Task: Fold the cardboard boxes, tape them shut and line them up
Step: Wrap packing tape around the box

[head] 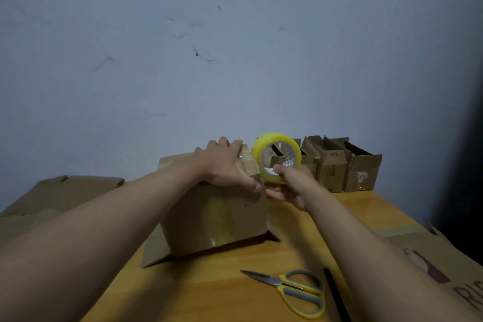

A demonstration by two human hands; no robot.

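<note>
At 9 o'clock on the wooden table (235, 293), flattened cardboard (68, 191) lies against the wall. At centre stands a cardboard box (217, 217), bottom flaps splayed on the tabletop. Left hand (224, 165) lies on the box top, fingers fairly straight, pressing the flaps down. At 3 o'clock of it, touching, right hand (292, 186) pinches a yellow tape roll (277, 155), held upright at the box's top right edge. At 1 o'clock, a row of folded boxes (339, 165) stands against the wall. At 5 o'clock, scissors (292, 290) lie beside a dark stick (335, 295); printed cardboard (444, 269) lies at 4 o'clock.
</note>
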